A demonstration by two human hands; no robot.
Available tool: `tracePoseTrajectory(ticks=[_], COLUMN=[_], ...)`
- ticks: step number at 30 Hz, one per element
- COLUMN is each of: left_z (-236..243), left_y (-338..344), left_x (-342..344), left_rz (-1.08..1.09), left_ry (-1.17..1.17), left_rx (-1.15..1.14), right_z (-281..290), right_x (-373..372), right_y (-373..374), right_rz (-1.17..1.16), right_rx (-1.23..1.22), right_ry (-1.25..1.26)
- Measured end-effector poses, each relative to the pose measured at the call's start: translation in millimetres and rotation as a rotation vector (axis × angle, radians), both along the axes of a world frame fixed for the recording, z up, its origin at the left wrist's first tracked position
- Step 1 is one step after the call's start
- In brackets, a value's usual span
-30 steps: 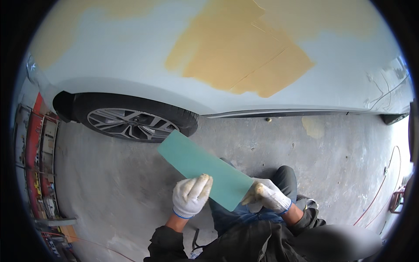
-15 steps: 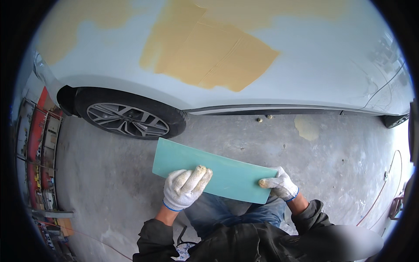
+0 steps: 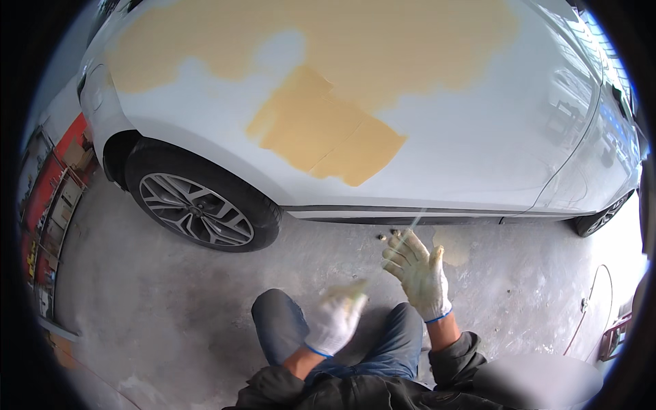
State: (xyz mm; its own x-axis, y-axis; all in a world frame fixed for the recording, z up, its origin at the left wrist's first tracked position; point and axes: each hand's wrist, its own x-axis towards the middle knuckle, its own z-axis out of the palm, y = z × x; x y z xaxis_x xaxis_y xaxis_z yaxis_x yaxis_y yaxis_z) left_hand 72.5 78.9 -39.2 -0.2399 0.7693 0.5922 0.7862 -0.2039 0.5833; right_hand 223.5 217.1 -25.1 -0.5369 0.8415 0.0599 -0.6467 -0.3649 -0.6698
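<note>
The tan patch point(image 3: 307, 130) lies on the white car point(image 3: 465, 150), ahead of both your hands. Your right hand point(image 3: 424, 279) spreads its fingers wide; your left hand point(image 3: 336, 318) is blurred, its grip unclear. Ahead-left of it stands the wheel point(image 3: 198, 209).

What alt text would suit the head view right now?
The gloved right hand is open, palm showing; the gloved left hand is blurred, near bent knees. Ahead: a white car with tan patches, its wheel at left.
</note>
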Motion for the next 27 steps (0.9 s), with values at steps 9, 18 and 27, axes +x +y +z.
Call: tracePoseTrajectory(ticks=[9,18,27], left_z=[-9.6,21.2,33.0], left_y=[-1.3,21.4,68.1], left_x=[36.5,-29.8,-86.5], left_rz=[0.020,0.095,0.223], left_ry=[-0.531,0.439,0.524], left_rx=[0.024,-0.107,0.294], right_z=[-55.9,56.9,147.7], right_x=[-3.6,15.6,-82.1], right_y=[-50.3,-43.4,44.7], right_rz=[-0.251,-0.472,-0.635], right_rx=[0.410,2.005,2.446], right_ry=[-0.796,-1.241,-1.161])
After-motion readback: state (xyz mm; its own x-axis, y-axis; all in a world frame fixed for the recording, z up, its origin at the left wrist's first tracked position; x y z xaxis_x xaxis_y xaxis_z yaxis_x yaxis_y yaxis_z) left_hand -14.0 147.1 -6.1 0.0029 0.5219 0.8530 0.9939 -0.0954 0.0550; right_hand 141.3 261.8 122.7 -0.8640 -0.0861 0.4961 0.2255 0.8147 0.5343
